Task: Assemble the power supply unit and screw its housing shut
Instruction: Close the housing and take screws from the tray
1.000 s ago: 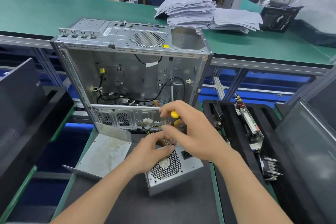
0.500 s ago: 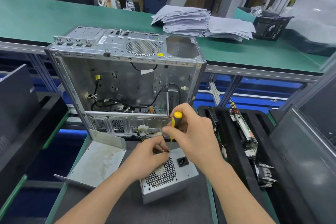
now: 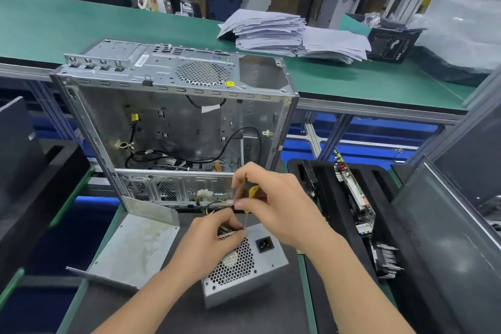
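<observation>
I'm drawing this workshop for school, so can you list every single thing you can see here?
computer case: one, silver, open side facing us, behind the power supply
power supply: one, grey, in front of the case
screwdriver: one, yellow handle, tip at the power supply's top corner
metal panel: one, grey, left of the power supply
paper piles: two, white, on the green bench
circuit boards: a few, mixed colours, upright in the black tray, right
box: one, black, right of the papers
left grip: one, rests on the power supply, fingertips by the screwdriver tip
right grip: one, holds the screwdriver
</observation>
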`<action>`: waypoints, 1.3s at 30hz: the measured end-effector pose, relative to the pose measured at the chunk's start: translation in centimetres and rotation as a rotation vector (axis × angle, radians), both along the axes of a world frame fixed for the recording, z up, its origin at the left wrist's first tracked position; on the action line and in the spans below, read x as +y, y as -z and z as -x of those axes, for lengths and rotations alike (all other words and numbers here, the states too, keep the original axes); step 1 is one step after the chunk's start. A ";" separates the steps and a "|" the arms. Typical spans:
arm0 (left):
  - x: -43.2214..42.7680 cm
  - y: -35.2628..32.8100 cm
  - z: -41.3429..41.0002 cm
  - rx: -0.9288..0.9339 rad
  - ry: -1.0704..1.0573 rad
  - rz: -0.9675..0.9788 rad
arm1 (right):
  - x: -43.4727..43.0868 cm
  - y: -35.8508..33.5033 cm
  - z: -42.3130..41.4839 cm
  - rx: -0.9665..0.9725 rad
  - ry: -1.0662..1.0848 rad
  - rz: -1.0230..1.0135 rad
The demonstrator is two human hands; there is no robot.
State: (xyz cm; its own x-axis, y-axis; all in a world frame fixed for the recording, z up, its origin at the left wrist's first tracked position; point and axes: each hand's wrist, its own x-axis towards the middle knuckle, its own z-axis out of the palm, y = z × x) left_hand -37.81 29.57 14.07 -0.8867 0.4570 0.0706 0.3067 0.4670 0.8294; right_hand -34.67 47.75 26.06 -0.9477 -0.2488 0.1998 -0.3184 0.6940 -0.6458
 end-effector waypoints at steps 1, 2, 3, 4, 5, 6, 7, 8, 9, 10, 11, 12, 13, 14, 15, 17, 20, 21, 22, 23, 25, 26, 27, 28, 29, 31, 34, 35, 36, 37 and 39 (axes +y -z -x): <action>0.0 0.0 0.0 -0.008 -0.010 -0.010 | -0.2 0.2 0.0 0.021 0.078 0.004; 0.1 0.0 0.0 -0.012 -0.017 -0.013 | -0.4 0.4 -0.1 0.052 0.156 0.006; 0.1 0.0 0.0 -0.011 -0.020 -0.012 | -0.7 0.6 -0.1 0.082 0.233 -0.012; 0.1 0.0 0.0 -0.009 -0.021 -0.009 | -1.0 0.8 -0.2 0.117 0.298 -0.050; 0.1 -0.1 0.0 -0.008 -0.022 -0.010 | -1.4 1.0 -0.2 0.154 0.343 -0.104; 0.1 0.0 0.0 -0.009 -0.021 -0.013 | -1.7 1.1 -0.3 0.194 0.357 -0.150; 0.1 0.0 0.0 -0.013 -0.018 -0.017 | -1.7 1.1 -0.4 0.220 0.332 -0.172; 0.1 0.0 0.0 -0.017 -0.012 -0.019 | -1.6 0.9 -0.4 0.226 0.265 -0.158; 0.1 0.0 0.0 -0.019 -0.006 -0.019 | -1.2 0.6 -0.4 0.206 0.161 -0.118; 0.1 0.1 -0.1 -0.017 -0.004 -0.020 | -0.7 0.2 -0.4 0.152 0.031 -0.071; 0.0 0.1 0.0 -0.011 -0.007 -0.024 | -0.3 -0.3 -0.3 0.070 -0.098 -0.033; 0.0 0.2 0.0 -0.005 -0.009 -0.029 | 0.1 -0.6 -0.3 -0.010 -0.197 0.014; 0.0 0.2 0.0 -0.004 -0.008 -0.036 | 0.3 -0.9 -0.3 -0.081 -0.245 0.050; -0.1 0.3 0.0 -0.005 -0.004 -0.041 | 0.4 -1.0 -0.2 -0.111 -0.248 0.071; -0.1 0.3 0.0 -0.002 0.001 -0.041 | 0.5 -0.9 -0.1 -0.105 -0.220 0.078; 0.0 0.4 0.0 0.017 0.002 -0.023 | 0.3 -0.4 0.0 -0.054 -0.124 0.108; 0.0 0.4 -0.1 0.018 -0.009 -0.014 | -0.5 0.3 0.0 0.055 0.132 0.153; 0.1 0.4 -0.1 0.014 -0.012 -0.016 | -0.9 0.6 0.0 0.117 0.235 0.124; 0.0 0.4 -0.1 0.011 -0.012 -0.017 | -1.4 1.0 0.0 0.184 0.320 0.064; 0.0 0.3 -0.1 0.007 -0.009 -0.021 | -1.9 1.2 -0.1 0.238 0.370 -0.003; 0.0 0.3 0.0 -0.006 0.004 -0.032 | -2.3 1.3 -0.3 0.270 0.320 -0.045; 0.0 0.2 -0.1 -0.010 0.008 -0.034 | -2.1 1.2 -0.2 0.238 0.237 -0.008; 0.0 0.1 -0.1 -0.010 0.005 -0.037 | -1.6 1.0 -0.2 0.170 0.125 0.041; 0.0 0.1 -0.1 -0.007 -0.003 -0.039 | -1.0 0.6 -0.1 0.061 -0.007 0.075; 0.0 0.1 -0.2 -0.004 -0.013 -0.040 | -0.5 0.2 -0.1 -0.049 -0.130 0.102; -0.1 0.1 -0.2 0.001 -0.023 -0.035 | 0.1 -0.3 -0.2 -0.194 -0.268 0.164; -0.1 0.2 -0.2 0.008 -0.013 -0.027 | 0.0 -0.3 -0.1 -0.154 -0.179 0.181; -0.1 0.2 -0.2 0.008 -0.010 -0.027 | -0.2 -0.1 0.0 -0.124 -0.104 0.191; 0.0 0.2 -0.2 0.009 -0.008 -0.024 | -0.4 0.1 0.0 -0.098 -0.017 0.209; 0.0 0.2 -0.1 0.010 -0.009 -0.018 | -0.7 0.4 0.0 -0.073 0.076 0.228; 0.0 0.2 -0.1 0.018 -0.010 -0.008 | -1.5 0.9 0.0 -0.004 0.261 0.217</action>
